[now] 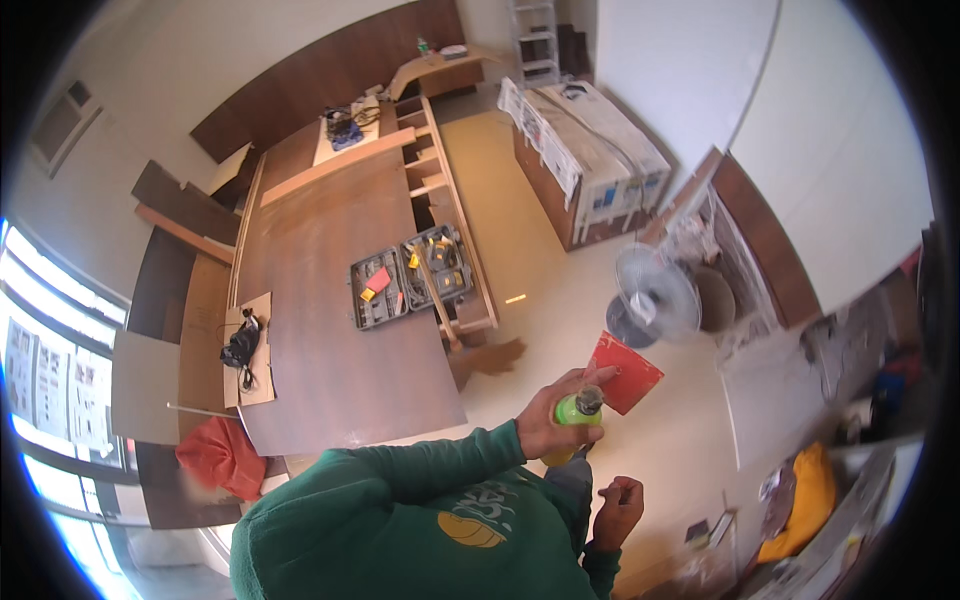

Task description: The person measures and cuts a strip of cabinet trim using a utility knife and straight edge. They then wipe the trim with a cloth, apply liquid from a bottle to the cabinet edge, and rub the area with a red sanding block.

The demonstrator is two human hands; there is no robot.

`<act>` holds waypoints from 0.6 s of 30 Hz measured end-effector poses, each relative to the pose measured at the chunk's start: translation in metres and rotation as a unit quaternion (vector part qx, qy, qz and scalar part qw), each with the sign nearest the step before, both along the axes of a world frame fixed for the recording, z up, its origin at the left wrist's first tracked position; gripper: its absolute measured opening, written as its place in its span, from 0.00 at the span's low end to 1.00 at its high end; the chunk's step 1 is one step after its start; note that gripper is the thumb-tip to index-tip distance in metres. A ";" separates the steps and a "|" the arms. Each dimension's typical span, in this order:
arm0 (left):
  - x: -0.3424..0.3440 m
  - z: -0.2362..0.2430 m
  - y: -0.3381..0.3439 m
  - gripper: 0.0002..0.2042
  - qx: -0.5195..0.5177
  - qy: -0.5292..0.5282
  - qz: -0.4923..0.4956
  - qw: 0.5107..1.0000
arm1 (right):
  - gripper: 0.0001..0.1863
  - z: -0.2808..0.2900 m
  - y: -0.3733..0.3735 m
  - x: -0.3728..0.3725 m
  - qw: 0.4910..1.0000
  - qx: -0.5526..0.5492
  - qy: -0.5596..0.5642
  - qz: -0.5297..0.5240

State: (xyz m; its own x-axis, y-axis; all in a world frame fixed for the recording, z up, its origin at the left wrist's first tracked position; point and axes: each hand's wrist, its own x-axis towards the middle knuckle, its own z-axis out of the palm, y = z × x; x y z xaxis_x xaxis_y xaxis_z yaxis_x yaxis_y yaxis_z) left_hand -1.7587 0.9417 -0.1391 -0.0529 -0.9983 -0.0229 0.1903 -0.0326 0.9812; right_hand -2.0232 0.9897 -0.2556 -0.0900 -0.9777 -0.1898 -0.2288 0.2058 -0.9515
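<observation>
At the far left, an orange-red cloth [218, 455] is lying bunched beside the corner of a large brown wooden panel [330, 300]. On a cardboard sheet at the panel's left edge a black power tool [241, 345] is resting, and further right an open grey tool case [410, 277] is sitting near the panel's right edge.

The left hand [553, 415] is wrapping its fingers around a green bottle [574, 412] with a dark cap, holding it upright in front of the green-sleeved chest. Just behind the bottle, a red square sheet [624, 373] is lying on the pale floor. The right hand [617, 505] is hanging lower and to the right, fingers curled into a loose fist around nothing visible. Further right, a standing fan [655, 295] is sitting on the floor, and a yellow bag [805, 490] is lying near the right rim.
</observation>
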 end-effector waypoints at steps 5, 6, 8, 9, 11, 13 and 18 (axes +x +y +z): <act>0.050 0.030 -0.091 0.48 -0.019 0.055 0.201 0.978 | 0.12 0.056 -0.172 0.037 0.928 0.077 -0.022 0.364; 0.062 0.038 -0.107 0.50 -0.027 0.067 0.247 0.966 | 0.12 0.068 -0.204 0.054 0.883 0.148 -0.061 0.442; 0.089 0.049 -0.141 0.52 -0.054 0.051 0.322 0.944 | 0.19 0.101 -0.253 0.106 0.801 0.277 -0.149 0.509; 0.106 0.052 -0.155 0.52 -0.072 0.026 0.351 0.933 | 0.22 0.102 -0.277 0.131 0.765 0.292 -0.175 0.547; 0.135 0.046 -0.191 0.51 -0.103 0.025 0.397 0.912 | 0.29 0.092 -0.323 0.184 0.692 0.319 -0.221 0.609; 0.163 0.047 -0.232 0.51 -0.121 0.032 0.436 0.891 | 0.35 0.041 -0.366 0.238 0.652 0.325 -0.252 0.637; 0.261 0.064 -0.339 0.54 -0.173 -0.041 0.424 0.888 | 0.51 0.104 -0.455 0.402 0.625 0.413 -0.523 0.407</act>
State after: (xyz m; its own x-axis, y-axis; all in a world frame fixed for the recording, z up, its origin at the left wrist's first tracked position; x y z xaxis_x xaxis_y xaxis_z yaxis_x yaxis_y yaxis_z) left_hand -1.4973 0.6032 -0.0747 0.7084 -0.6272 0.3239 -0.0694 0.3948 0.9162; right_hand -1.6213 0.5349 -0.1512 0.9689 -0.1489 -0.1978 0.0812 0.9459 -0.3142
